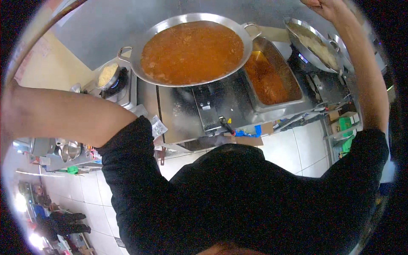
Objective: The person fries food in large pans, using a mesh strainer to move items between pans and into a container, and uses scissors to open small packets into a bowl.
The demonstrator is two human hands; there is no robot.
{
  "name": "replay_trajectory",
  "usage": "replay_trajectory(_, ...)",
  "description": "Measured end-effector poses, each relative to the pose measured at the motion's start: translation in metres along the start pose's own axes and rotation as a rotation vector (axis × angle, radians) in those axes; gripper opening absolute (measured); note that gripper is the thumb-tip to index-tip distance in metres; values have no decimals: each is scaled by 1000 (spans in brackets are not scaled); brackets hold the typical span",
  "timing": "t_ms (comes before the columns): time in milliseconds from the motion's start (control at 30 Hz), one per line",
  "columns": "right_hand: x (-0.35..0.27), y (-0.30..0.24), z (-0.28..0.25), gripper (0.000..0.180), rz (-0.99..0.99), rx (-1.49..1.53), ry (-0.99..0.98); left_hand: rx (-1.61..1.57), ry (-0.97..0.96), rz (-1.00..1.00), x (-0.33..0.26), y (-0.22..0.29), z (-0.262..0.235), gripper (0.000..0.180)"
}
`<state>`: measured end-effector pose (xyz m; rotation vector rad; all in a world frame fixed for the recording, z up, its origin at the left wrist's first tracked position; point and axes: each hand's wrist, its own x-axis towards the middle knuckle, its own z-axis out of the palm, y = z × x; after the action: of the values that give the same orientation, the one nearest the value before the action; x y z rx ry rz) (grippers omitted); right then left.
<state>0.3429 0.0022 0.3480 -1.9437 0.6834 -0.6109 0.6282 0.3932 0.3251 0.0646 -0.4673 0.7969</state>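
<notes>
Both my arms are raised. My left arm bends at the left rim and runs up along it, and its hand is out of the picture. My right hand (324, 6) shows only in part at the top right edge, above a pan of pale food (316, 49); its fingers are cut off, so what it holds, if anything, is hidden. Between my arms a wide two-handled metal pan (193, 53) full of orange-red liquid sits on the stove. Right of it is a rectangular metal tray (299, 91) with red-orange sauce inside.
A small pan of yellowish food (108, 75) sits over a lit burner at left. The steel counter (178, 114) carries a dark plate. Below right stands a shelf (340, 134) with green items. Metal bowls (70, 151) lie at left. Dark clothing (63, 223) shows at lower left.
</notes>
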Motion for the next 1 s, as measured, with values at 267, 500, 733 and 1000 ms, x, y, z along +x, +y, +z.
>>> replay_trajectory(267, -31, 19, 43, 16, 59, -130, -9, -3, -235, 62, 15, 45, -48, 67)
replay_trajectory(500, -37, 124, 39, 42, 97, -26, -96, 14, -334, 30, -59, 83, -108, 71)
replay_trajectory(733, -64, 145, 49, 21, 168, 99, -132, -73, -405, -86, -72, 105, -142, 68)
replay_trajectory(1000, -33, 99, 38, 29, 121, 193, -158, 128, -37, 145, 3, 76, -94, 59)
